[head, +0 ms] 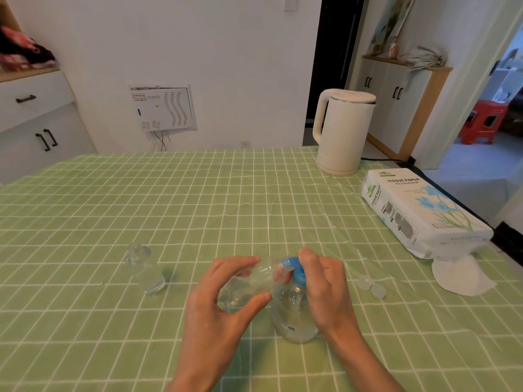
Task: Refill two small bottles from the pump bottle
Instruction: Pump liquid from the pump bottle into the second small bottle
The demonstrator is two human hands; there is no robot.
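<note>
Currently, at lower centre, the left hand (pixel 223 306) grips a tilted small bottle (pixel 249 280) beside the pump bottle (pixel 294 321); the right hand (pixel 325 284) grips the pump head (pixel 297 267). Light, thin plastic probably dents: hold mid-body.

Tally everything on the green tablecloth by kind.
Small bottles: 2, standing bottle, held bottle
Pump bottle: 1
Loose caps: 2, farther cap, nearer cap
Kettle: 1
Tissue pack: 1
Loose tissue: 1
Total: 8

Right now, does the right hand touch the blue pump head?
Touching. The head view shows the right hand with fingers curled on the blue pump head.
</note>
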